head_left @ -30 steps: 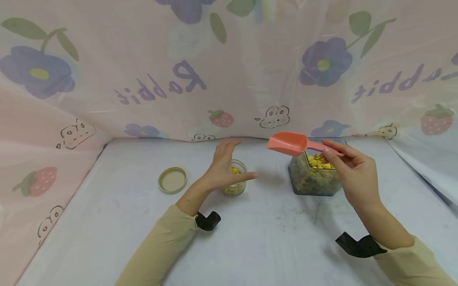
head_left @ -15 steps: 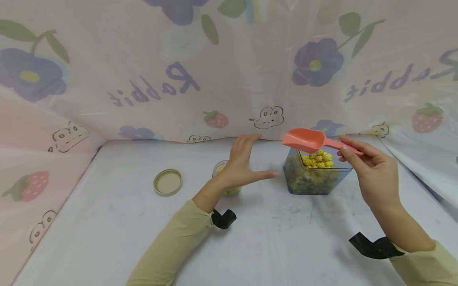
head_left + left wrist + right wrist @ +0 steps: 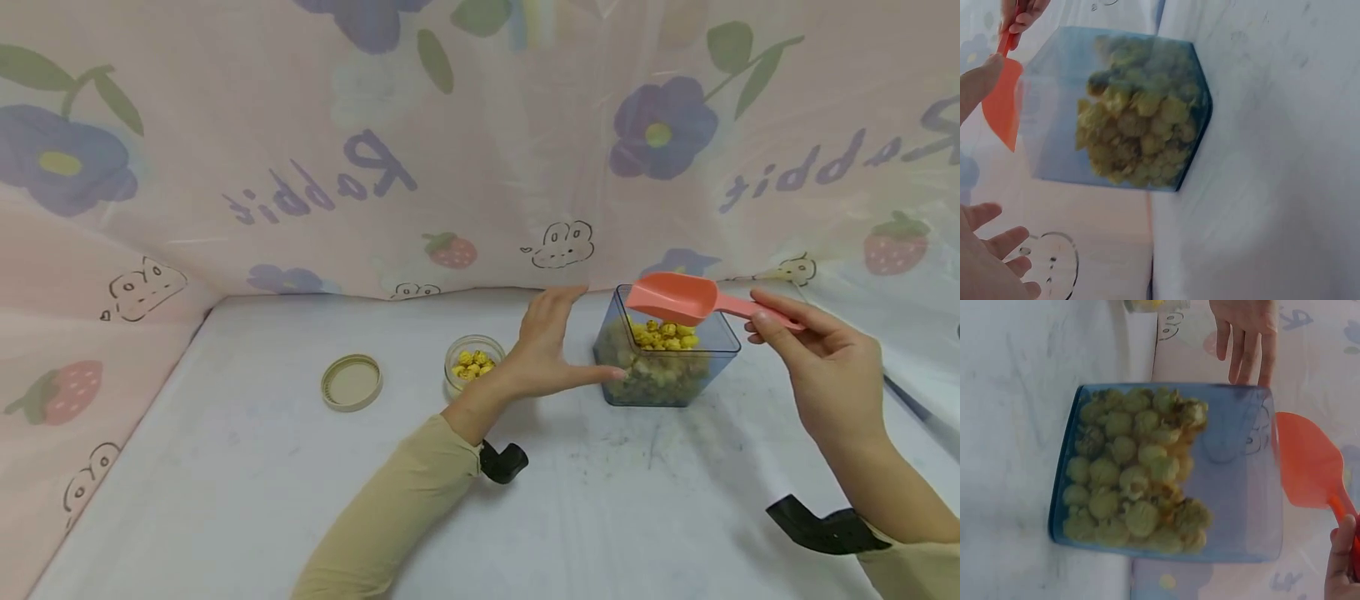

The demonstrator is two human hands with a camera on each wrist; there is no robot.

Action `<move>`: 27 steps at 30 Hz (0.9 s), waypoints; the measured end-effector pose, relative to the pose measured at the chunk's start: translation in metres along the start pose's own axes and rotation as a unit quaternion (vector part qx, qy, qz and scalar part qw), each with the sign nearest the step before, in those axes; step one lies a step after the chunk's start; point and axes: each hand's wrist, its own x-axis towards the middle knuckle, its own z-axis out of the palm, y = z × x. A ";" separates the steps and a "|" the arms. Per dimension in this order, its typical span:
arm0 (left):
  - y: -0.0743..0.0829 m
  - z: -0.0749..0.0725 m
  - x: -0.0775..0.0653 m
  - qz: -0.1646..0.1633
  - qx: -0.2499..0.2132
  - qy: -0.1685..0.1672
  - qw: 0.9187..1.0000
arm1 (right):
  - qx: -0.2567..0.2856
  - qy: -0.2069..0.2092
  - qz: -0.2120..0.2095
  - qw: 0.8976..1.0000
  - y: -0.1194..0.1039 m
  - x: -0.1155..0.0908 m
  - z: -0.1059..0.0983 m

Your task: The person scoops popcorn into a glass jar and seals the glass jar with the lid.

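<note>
Popcorn [image 3: 666, 337] lies in our clear blue box [image 3: 705, 371], which stands upright on the white worktop [image 3: 585, 525]. With our right hand [image 3: 836, 367] we pinch the handle of a coral scoop [image 3: 675, 297], its bowl held at the box's open top. Our left hand [image 3: 543, 350] is spread, thumb apart from the fingers, just beside the box; we cannot tell whether it touches. To its left we see an open glass jar [image 3: 453, 387] with more popcorn inside, and farther left a round lid [image 3: 351, 383] lies flat. A flowered sheet [image 3: 480, 167] hangs behind.
</note>
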 end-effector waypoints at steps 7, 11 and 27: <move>0.008 0.017 0.008 -0.009 -0.020 -0.013 1.000 | -0.025 0.012 -0.009 1.000 0.003 0.003 -0.012; 0.011 0.022 0.012 -0.011 -0.032 -0.019 0.999 | -0.040 0.010 -0.007 0.999 0.004 0.005 -0.016; 0.014 0.030 0.025 -0.022 -0.028 -0.035 0.999 | -0.201 -0.005 -0.014 0.979 0.004 0.008 -0.027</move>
